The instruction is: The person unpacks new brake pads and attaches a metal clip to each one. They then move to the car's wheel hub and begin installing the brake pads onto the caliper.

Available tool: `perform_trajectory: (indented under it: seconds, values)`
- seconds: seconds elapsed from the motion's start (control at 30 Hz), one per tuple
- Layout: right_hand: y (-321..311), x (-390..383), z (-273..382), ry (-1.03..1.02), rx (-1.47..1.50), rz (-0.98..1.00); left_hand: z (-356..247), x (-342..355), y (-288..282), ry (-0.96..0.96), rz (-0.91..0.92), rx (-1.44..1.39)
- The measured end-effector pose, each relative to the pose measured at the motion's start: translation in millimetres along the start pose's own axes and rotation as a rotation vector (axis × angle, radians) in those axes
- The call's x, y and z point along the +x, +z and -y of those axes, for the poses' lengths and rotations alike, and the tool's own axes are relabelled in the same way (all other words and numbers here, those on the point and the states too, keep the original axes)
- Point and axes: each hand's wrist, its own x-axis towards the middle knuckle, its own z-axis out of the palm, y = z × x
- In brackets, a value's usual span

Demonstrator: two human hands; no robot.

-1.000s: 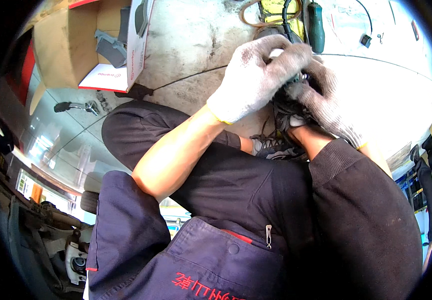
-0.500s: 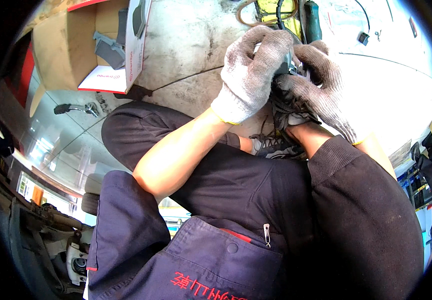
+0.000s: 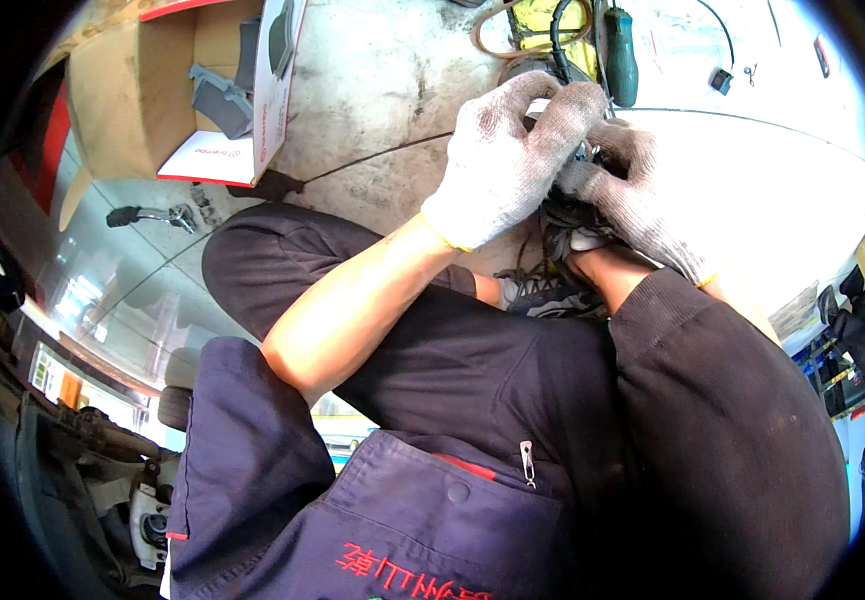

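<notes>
Both gloved hands meet over a small dark part (image 3: 575,172) held just above the person's raised knees. The left hand (image 3: 508,160), in a grimy white knit glove, curls its fingers (image 3: 563,105) down over the top of the part, and the right hand (image 3: 633,195), gloved the same way, closes against it from the other side, so the two hands press together around it; the part is mostly hidden between the gloves, and what it is cannot be made out. The left forearm is bare and crosses the dark trousers below. Just beyond the fingertips, on the concrete floor (image 3: 373,80), lies a green-handled tool (image 3: 621,45) beside a coil of tan hose (image 3: 498,30) and a black cable. Under the hands a dark sneaker (image 3: 543,290) with laces shows between the legs. Well apart to the left stands an open cardboard box (image 3: 123,110), with a white and red carton (image 3: 253,110) leaning against it that holds grey pads (image 3: 218,95). A thin dark wire runs across the floor from that carton toward the hands.
</notes>
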Motion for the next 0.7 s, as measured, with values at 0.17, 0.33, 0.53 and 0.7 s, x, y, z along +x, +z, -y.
perform_trajectory:
  seconds: [0.17,0.33,0.53,0.7]
  values:
    - [-0.1,3.9,12.8,0.089,-0.002,0.031,-1.2,-0.8,-1.6,-0.252,0.045,-0.097]
    - [-9.6,-2.1,14.7,0.19,0.183,0.038,9.7,0.9,8.2,-0.069,0.042,-0.002]
    - [-7.5,8.4,-15.8,0.08,0.257,0.086,15.3,14.1,8.5,0.071,0.021,0.278]
    - [1.7,9.7,-18.9,0.076,0.157,-0.112,-4.0,35.8,10.7,-0.007,0.101,0.393]
